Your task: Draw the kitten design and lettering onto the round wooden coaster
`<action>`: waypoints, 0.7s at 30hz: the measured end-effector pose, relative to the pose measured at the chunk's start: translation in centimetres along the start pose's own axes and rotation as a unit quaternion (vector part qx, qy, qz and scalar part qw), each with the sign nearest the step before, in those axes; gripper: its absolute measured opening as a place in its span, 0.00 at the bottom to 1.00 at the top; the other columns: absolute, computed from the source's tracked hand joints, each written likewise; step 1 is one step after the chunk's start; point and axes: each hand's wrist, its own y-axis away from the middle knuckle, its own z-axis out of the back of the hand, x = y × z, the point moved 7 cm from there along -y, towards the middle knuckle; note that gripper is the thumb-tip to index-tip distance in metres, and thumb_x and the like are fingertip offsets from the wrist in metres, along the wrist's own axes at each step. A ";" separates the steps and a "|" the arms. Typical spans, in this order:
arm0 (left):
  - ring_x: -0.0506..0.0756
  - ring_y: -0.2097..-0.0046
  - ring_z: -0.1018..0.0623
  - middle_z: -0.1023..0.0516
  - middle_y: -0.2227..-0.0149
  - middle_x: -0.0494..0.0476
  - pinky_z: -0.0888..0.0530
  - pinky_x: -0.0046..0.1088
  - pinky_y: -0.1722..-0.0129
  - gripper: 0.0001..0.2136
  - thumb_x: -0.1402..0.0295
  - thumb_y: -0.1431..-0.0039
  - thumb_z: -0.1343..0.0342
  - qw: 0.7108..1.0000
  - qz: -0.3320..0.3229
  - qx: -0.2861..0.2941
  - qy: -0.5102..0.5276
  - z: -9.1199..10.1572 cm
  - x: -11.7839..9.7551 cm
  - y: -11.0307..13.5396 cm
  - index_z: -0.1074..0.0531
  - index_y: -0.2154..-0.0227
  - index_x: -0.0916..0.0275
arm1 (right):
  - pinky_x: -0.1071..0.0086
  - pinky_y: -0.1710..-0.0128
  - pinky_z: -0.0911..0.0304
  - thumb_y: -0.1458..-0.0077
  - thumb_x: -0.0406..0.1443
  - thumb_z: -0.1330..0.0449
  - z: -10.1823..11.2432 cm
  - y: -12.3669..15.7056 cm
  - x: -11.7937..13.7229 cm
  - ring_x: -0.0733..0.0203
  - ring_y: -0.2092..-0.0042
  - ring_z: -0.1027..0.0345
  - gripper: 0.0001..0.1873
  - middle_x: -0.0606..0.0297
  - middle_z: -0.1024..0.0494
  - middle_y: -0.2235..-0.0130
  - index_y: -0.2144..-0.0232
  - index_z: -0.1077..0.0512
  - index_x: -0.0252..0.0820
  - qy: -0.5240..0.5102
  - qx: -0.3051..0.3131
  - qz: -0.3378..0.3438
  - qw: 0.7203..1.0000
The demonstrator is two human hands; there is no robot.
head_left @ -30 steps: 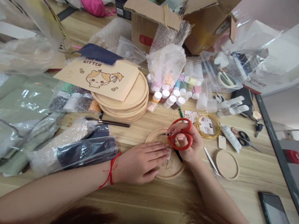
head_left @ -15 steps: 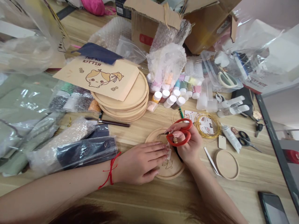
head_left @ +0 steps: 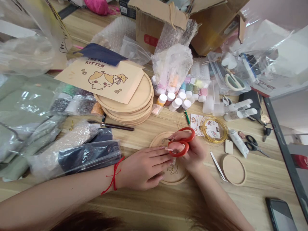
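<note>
Worktop (head_left: 154, 205): pale wood grain, crowded. Near centre, an engraved disc (head_left: 174, 179) lies flat. To its right are tweezers (head_left: 218, 166), a small round tray (head_left: 233, 169) and, at the near right corner, a phone (head_left: 281, 214). Behind these are a sticker card (head_left: 196, 120) bearing a wire coil (head_left: 225, 131), a tube (head_left: 237, 142) and black scissors (head_left: 252, 145). Mid-worktop is a stack of plates (head_left: 134, 115), with pots (head_left: 176, 102) just beside it and a brush (head_left: 115, 126) in front. At left are overlapping bags (head_left: 79, 154). On the far side is an open box (head_left: 154, 29).

The left hand (head_left: 144, 166) and right hand (head_left: 196, 154) hide most of the small round wooden disc (head_left: 157, 141). Over the disc, the blades of the red-handled metal scissors (head_left: 181, 142) barely show and are perhaps shut. Right of the disc, the flat black phone (head_left: 280, 213) runs off the lower edge.
</note>
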 end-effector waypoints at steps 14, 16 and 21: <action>0.59 0.36 0.34 0.26 0.44 0.65 0.36 0.38 0.35 0.16 0.67 0.36 0.50 1.000 -0.001 -0.013 -0.002 0.3 0.0 0.0 0.29 0.49 0.67 | 0.66 0.72 0.30 0.43 0.33 0.39 -0.4 0.1 1.1 0.56 0.69 0.24 0.05 0.62 0.20 0.70 0.63 0.28 0.48 0.031 0.055 0.079 0.995; 0.59 0.35 0.36 0.28 0.42 0.64 0.37 0.37 0.34 0.19 0.68 0.36 0.49 1.000 0.003 -0.002 0.008 0.2 0.0 0.0 0.32 0.44 0.68 | 0.66 0.72 0.30 0.44 0.34 0.38 -0.1 -0.1 0.6 0.57 0.70 0.24 0.03 0.64 0.20 0.71 0.66 0.27 0.48 0.028 0.036 0.057 0.997; 0.59 0.34 0.38 0.33 0.38 0.64 0.40 0.39 0.33 0.23 0.69 0.36 0.49 0.999 0.002 0.025 0.029 -0.1 0.1 -0.1 0.37 0.39 0.69 | 0.63 0.72 0.29 0.40 0.44 0.41 1.0 -0.7 -0.8 0.57 0.72 0.26 0.14 0.65 0.23 0.74 0.76 0.29 0.47 -0.037 -0.077 -0.023 0.996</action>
